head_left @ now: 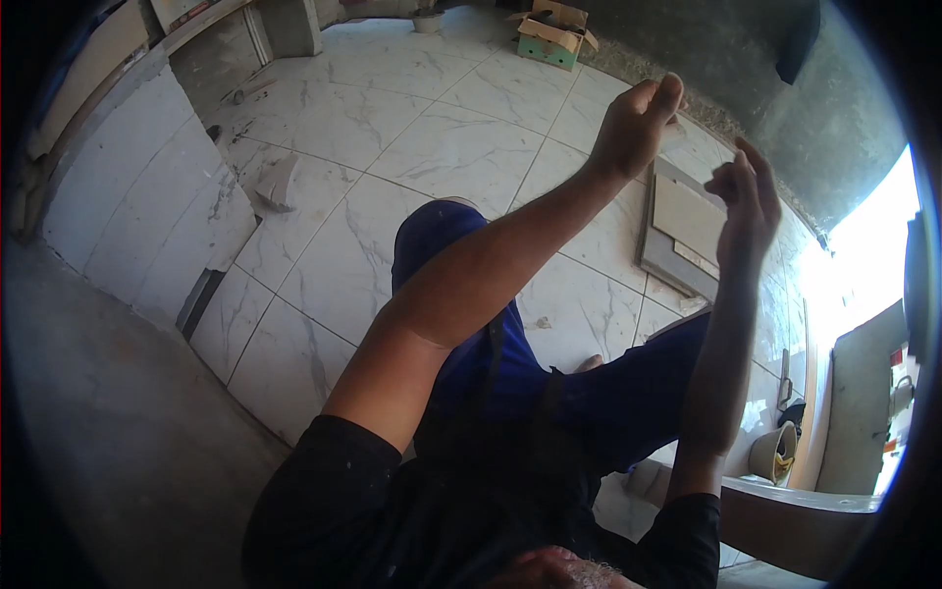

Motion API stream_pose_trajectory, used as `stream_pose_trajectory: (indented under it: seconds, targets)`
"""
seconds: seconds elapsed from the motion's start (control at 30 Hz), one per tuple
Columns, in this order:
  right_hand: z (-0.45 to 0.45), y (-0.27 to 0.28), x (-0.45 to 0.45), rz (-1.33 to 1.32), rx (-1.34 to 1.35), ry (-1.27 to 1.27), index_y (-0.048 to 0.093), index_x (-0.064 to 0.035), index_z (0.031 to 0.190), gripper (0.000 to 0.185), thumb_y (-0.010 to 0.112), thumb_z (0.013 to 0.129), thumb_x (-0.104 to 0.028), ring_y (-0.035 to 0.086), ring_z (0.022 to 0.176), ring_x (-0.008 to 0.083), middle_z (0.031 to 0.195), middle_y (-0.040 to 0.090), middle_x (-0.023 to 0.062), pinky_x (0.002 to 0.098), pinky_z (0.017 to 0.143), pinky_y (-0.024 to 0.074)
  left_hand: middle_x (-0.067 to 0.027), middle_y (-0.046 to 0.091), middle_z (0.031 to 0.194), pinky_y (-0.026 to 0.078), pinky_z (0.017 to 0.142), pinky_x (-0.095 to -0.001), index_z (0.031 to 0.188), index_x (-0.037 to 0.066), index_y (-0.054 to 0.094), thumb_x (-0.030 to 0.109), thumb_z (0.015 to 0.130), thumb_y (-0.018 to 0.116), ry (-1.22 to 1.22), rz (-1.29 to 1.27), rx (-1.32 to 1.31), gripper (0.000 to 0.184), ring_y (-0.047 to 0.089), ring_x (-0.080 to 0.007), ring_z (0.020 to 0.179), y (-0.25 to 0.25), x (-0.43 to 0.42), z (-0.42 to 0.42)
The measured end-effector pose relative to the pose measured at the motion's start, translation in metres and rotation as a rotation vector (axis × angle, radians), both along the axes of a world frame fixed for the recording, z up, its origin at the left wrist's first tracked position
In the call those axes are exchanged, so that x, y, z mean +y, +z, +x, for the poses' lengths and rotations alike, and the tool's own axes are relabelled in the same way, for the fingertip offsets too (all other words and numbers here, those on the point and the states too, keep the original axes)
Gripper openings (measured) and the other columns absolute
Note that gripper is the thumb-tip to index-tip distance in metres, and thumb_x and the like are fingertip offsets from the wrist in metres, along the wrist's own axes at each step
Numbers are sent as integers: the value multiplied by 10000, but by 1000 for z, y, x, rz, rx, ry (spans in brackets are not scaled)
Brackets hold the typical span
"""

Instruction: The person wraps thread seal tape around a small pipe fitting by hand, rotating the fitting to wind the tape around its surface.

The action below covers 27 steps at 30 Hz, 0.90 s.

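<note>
My left hand (636,130) is raised in front of me over the tiled floor (451,147), its back toward me. The fingers are curled in and the thumb points up; its palm side is hidden, so I cannot see whether anything is in it. To the right, my right hand (751,201) is also up, fingers bent but apart, with nothing visible between them. The two hands do not touch. Below and between them lie flat rectangular panels (687,221), stacked on the floor near the wall; neither hand touches them.
An open cardboard box (552,44) stands by the far wall (706,49). A white broken-looking piece (278,184) lies on the floor at left, near a pale slab (147,187). At right are a bucket (773,454) and a curved ledge (795,525).
</note>
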State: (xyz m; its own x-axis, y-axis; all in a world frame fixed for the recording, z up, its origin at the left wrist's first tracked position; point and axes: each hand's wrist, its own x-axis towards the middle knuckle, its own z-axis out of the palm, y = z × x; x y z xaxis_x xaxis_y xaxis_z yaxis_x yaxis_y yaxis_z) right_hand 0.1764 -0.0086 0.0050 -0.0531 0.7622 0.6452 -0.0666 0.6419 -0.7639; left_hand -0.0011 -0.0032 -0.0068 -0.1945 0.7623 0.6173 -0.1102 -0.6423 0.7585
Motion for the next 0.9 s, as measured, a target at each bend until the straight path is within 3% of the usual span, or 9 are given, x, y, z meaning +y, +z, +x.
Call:
stream_pose_trajectory:
  seconds: [0.13, 0.2, 0.23, 0.4, 0.67, 0.8, 0.9]
  targets:
    - [-2, 20, -52, 291, -68, 295, 554, 48, 1253, 344, 528, 965, -138, 618, 691, 170, 794, 624, 85, 293, 654, 518, -33, 581, 758, 457, 722, -273, 960, 41, 642, 717, 917, 401, -39, -84, -167, 719, 588, -131, 746, -2, 8, -6]
    - [-12, 34, -94, 466, -100, 559, 559, 50, 1207, 337, 549, 941, -156, 621, 690, 202, 807, 613, 106, 304, 609, 510, -34, 583, 748, 462, 718, -273, 950, 36, 644, 730, 906, 403, -58, -109, -216, 736, 595, -135, 745, -3, 10, -7]
    - [-2, 29, -120, 480, -149, 496, 569, 40, 1138, 298, 545, 945, -186, 621, 684, 209, 824, 608, 125, 302, 587, 504, -34, 586, 748, 465, 718, -274, 946, 32, 644, 738, 900, 402, -73, -115, -232, 747, 599, -136, 745, -3, 12, -6]
    - [-3, 57, -189, 494, -154, 795, 565, -15, 1057, 255, 568, 932, -237, 625, 719, 214, 849, 595, 102, 326, 606, 506, -34, 602, 750, 472, 718, -270, 919, 29, 647, 754, 890, 393, -103, -116, -243, 769, 611, -133, 737, -4, 13, -5]
    - [-29, 83, -221, 383, -212, 901, 558, -103, 928, 221, 605, 910, -318, 632, 776, 223, 890, 574, 66, 365, 636, 509, -32, 609, 749, 478, 719, -271, 904, 40, 654, 759, 890, 380, -117, -125, -257, 769, 623, -136, 732, -2, 11, -6]
    - [-8, 97, -217, 247, -141, 1110, 562, -83, 1069, 575, 646, 823, -596, 578, 851, 305, 880, 593, 82, 499, 760, 435, -38, 581, 754, 463, 728, -268, 908, 37, 655, 762, 893, 368, -92, -122, -251, 780, 582, -134, 739, -2, 13, -8]
    - [6, 92, -187, 489, -226, 799, 570, -33, 1086, 502, 608, 863, -482, 579, 908, 294, 997, 586, 129, 464, 790, 465, -42, 568, 772, 458, 735, -283, 922, 32, 652, 764, 895, 357, -101, -121, -252, 790, 569, -142, 753, 1, 7, -9]
